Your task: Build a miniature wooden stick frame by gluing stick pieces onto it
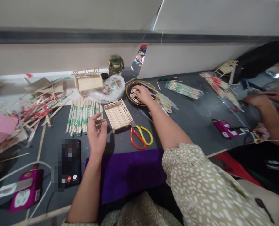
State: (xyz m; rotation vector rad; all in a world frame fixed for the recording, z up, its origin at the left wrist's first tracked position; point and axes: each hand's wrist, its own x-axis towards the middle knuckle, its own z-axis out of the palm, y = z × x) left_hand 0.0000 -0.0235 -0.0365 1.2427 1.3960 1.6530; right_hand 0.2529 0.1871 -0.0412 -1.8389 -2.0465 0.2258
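My right hand [142, 94] reaches into a round woven basket [132, 82], its bent fingertips closed among short wooden stick pieces [132, 94]. Exactly how many it grips is hidden. Palm up and fingers loosely apart, my left hand [97, 133] holds nothing. It hovers by a small bed-like model made of sticks [118, 115], which sits between my hands. Just beside that hand lies a row of chopsticks in green-printed wrappers [79, 117]. Scissors with one red and one yellow handle [141, 137] rest in front of the model.
Behind stand another stick model [88, 82], a plastic bag [114, 88] and a dark green bottle [115, 64]. Torn wrappers and sticks [44, 106] cover the left. A phone [73, 163], purple box [27, 190] and purple cloth [132, 175] lie nearer. Another person's hands [259, 102] are at right.
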